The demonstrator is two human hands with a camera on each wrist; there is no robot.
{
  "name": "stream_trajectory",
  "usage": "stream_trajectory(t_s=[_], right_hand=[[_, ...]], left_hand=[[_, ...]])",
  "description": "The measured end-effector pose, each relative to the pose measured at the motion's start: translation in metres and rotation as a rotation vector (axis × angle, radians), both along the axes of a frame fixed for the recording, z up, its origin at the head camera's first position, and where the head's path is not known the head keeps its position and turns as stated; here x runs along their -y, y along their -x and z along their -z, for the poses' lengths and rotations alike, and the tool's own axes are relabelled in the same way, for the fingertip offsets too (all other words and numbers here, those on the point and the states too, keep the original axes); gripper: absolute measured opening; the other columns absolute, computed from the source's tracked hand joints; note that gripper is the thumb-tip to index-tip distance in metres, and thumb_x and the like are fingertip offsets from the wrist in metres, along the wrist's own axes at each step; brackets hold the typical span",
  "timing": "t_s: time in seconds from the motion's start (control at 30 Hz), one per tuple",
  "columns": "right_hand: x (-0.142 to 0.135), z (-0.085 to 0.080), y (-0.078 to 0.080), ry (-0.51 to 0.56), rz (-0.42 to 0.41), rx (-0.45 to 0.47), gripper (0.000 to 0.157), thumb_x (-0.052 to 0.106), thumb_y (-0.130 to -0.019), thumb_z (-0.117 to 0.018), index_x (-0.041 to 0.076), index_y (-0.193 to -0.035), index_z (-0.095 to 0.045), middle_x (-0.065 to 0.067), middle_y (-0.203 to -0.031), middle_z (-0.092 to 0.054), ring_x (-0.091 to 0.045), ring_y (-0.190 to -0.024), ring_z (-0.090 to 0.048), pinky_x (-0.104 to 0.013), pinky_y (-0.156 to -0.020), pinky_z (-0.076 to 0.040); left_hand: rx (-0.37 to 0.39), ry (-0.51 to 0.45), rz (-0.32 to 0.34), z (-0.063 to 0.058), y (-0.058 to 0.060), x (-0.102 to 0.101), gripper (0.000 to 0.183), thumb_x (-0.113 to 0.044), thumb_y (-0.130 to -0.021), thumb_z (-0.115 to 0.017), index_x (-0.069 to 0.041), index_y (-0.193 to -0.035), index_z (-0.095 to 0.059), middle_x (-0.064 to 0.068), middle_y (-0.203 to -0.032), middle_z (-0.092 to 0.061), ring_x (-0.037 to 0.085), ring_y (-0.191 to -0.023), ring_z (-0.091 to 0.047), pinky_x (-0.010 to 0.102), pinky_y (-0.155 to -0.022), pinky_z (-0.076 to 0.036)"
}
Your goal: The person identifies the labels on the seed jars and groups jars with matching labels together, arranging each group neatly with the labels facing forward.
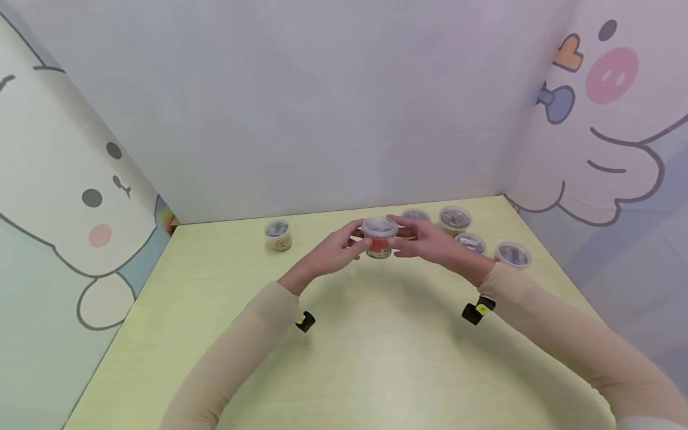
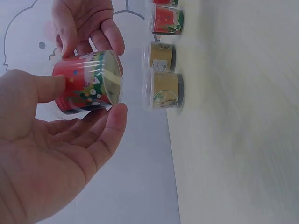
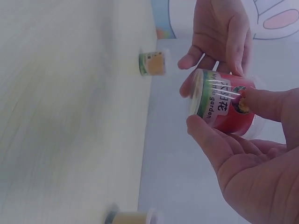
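Red-labelled cup (image 1: 379,245): raised above the desk (image 1: 344,364), between our left hand (image 1: 334,253) and right hand (image 1: 430,242).
Hands: both partly curled, thumbs and fingers gripping its sides.
Handling: we judge it light, slick, slightly flexible; we'd hold the wall below the lid (image 1: 379,224).
Plastic: clear, glossy, smooth, round.

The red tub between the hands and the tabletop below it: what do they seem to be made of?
The red tub looks like glossy clear plastic: light streaks its side and its base looks see-through. Its label is probably printed paper or film.
The tabletop seems pale wood or wood-look laminate, with faint streaks and a soft sheen; I cannot tell which.
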State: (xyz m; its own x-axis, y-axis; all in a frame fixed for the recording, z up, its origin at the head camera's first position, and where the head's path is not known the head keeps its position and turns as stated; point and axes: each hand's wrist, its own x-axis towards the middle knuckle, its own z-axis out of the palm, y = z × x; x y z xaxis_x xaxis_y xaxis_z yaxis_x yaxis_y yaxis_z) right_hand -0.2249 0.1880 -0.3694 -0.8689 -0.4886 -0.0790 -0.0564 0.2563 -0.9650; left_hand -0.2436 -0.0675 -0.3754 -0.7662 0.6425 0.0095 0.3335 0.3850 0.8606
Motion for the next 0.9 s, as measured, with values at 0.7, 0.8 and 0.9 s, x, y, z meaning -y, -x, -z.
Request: stream_trajectory(t_s=[0.7, 0.8, 0.9], right_hand=[[0.053, -0.008, 0.007, 0.015, -0.032, 0.016, 0.075, 0.020, -0.101, -0.066, 0.006, -0.161, -0.024, -0.023, -0.150, -0.047, -0.035, -0.128, -0.057, -0.044, -0.091, -0.057], [0.059, -0.004, 0.007, 0.043, -0.037, 0.053, 0.075, 0.019, -0.101, -0.065, 0.005, -0.161, -0.021, -0.024, -0.151, -0.046, -0.036, -0.129, -0.056, -0.047, -0.094, -0.055], [0.060, -0.001, 0.006, 0.062, -0.019, 0.092, 0.074, 0.017, -0.101, -0.065, 0.006, -0.161, -0.024, -0.023, -0.151, -0.046, -0.036, -0.129, -0.056, -0.051, -0.096, -0.053]], left_hand=[[0.042, -0.079, -0.032, -0.004, -0.005, 0.054, 0.057, -0.028, -0.107, -0.054, -0.010, -0.156, -0.031, 0.013, -0.134, -0.054, 0.028, -0.111, -0.062, 0.042, -0.091, -0.058], [0.050, -0.087, -0.031, -0.001, -0.007, 0.060, 0.057, -0.028, -0.107, -0.055, -0.010, -0.156, -0.033, 0.013, -0.135, -0.053, 0.029, -0.112, -0.062, 0.040, -0.090, -0.058], [0.053, -0.091, -0.028, 0.002, -0.007, 0.063, 0.057, -0.028, -0.106, -0.057, -0.009, -0.155, -0.034, 0.014, -0.136, -0.053, 0.029, -0.112, -0.063, 0.040, -0.091, -0.058]])
